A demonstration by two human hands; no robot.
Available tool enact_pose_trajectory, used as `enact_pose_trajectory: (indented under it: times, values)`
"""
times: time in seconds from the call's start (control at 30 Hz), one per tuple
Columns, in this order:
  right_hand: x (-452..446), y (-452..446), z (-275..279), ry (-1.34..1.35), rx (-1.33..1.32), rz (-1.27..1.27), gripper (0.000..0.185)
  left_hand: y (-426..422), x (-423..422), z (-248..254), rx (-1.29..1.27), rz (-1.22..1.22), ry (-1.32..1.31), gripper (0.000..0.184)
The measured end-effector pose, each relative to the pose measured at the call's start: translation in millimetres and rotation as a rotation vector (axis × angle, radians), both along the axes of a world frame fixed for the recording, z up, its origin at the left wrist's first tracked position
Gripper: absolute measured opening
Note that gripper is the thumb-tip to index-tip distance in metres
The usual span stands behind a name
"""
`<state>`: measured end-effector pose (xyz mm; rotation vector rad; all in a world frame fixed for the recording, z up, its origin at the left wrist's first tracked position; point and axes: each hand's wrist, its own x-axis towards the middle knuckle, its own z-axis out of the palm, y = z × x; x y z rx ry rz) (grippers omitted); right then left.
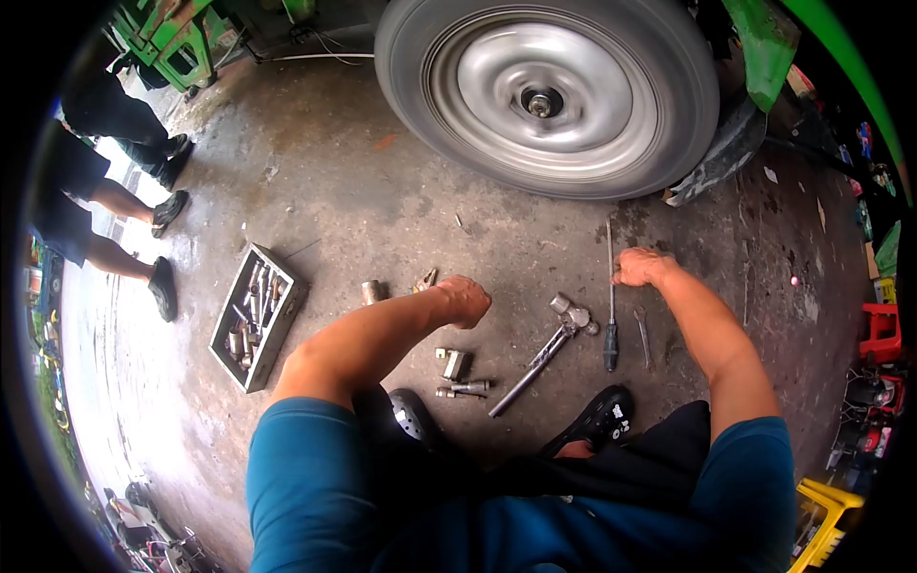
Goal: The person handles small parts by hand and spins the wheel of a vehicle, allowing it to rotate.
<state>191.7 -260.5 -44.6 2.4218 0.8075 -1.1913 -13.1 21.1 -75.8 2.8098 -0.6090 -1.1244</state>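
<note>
My left hand (466,301) is curled closed above the floor; anything inside it is hidden. Near its wrist lie a small metal piece (425,280) and a socket (372,291). On the right, the fingers of my right hand (638,267) close at the shaft of a long screwdriver (610,349), whose dark handle points toward me. A wrench (643,334) lies just right of it. Between my hands are a hammer (574,317) and a metal bar (535,375). More sockets and fittings (457,364) sit below my left hand.
A large wheel (544,86), its outline blurred, stands ahead beside green bodywork (764,48). An open metal tray (285,323) of tools is at left. Two people's legs (119,201) are beyond it. A red stool (880,330) and a yellow object (829,516) are at right.
</note>
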Motion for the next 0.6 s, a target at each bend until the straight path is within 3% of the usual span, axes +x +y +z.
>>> enact_pose_trajectory:
  times: [0.6]
  values:
    - [7,-5,-22,-0.022,0.043,0.059,0.055,-1,2,7,0.037,0.018,0.07,0.028]
